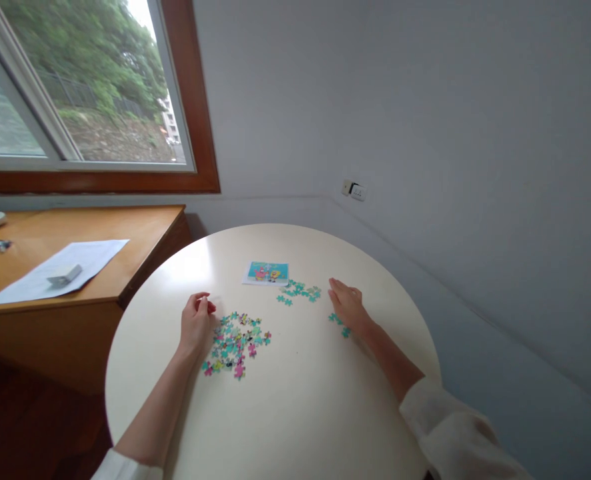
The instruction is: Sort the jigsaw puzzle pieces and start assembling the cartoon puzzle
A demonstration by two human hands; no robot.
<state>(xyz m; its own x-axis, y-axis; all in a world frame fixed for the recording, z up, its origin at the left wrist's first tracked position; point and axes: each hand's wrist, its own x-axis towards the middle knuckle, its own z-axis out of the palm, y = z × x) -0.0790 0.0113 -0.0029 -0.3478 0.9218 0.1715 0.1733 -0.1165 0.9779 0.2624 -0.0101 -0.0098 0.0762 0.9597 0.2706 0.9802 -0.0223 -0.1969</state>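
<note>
A loose pile of jigsaw puzzle pieces, mostly teal with some pink, yellow and dark ones, lies on the round cream table. At the pile's upper left edge is my left hand, its fingers loosely curled and slightly apart, with nothing visible in them. Over on the right, my right hand rests low over the table, fingers bent and a little apart; no piece shows in it. Several teal pieces lie just beside and partly under it. Between my hands, farther back, sits a group of teal pieces.
A picture card with cartoon figures on teal lies behind the pieces. Left of the table stands a wooden desk with a white paper and a small white box. Walls with a socket and a window surround the table.
</note>
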